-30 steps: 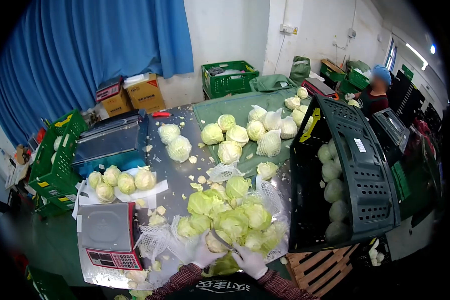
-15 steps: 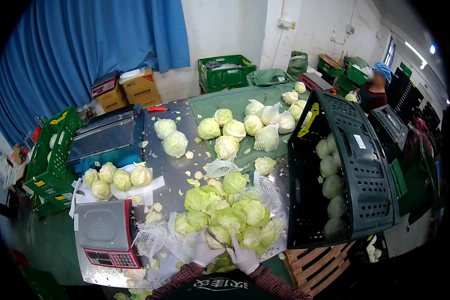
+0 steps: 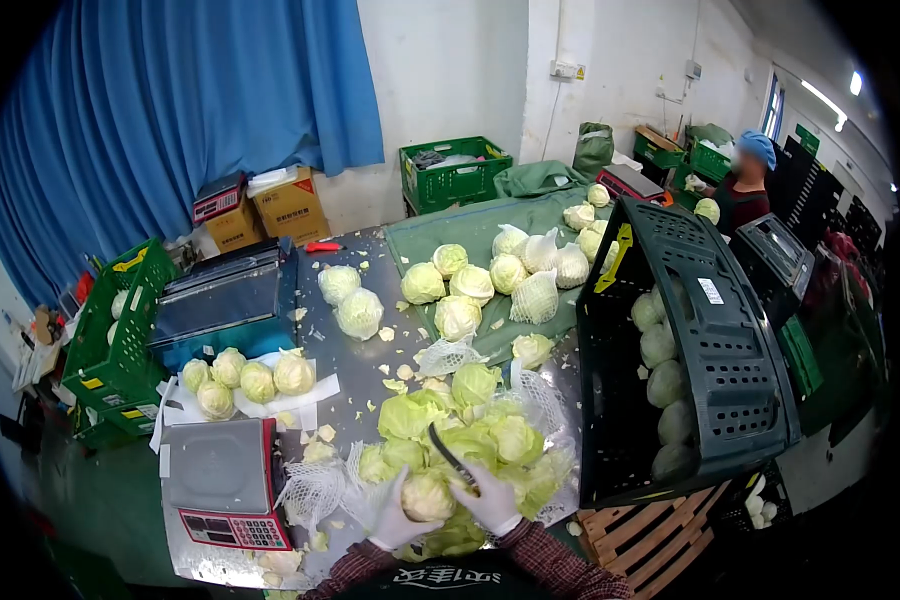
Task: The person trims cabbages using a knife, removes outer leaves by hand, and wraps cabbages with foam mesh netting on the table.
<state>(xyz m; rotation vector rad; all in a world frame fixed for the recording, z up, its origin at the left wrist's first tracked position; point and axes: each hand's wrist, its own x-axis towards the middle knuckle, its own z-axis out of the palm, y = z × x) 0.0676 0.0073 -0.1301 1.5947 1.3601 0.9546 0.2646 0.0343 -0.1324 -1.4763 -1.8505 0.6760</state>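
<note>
At the near edge of the table, my gloved left hand [image 3: 396,520] is closed round a pale cabbage head [image 3: 428,498]. My gloved right hand [image 3: 491,500] grips a knife [image 3: 451,455], its dark curved blade pointing up and to the left, apart from that cabbage. A heap of green outer cabbage leaves [image 3: 515,437] spreads just beyond both hands. White foam mesh nets [image 3: 313,492] lie left of the heap, and another net [image 3: 538,398] lies to its right.
A scale [image 3: 220,470] stands at the left, with several trimmed cabbages [image 3: 258,382] behind it. A dark crate [image 3: 715,350] on its side holds several cabbages at the right. More cabbages [image 3: 458,316] rest on green cloth. A co-worker [image 3: 750,185] stands far right.
The knife has come up off the cabbage and now shows its blade. My right hand has shifted slightly right, and my left hand now cradles the cabbage's left side. The view has tilted a little.
</note>
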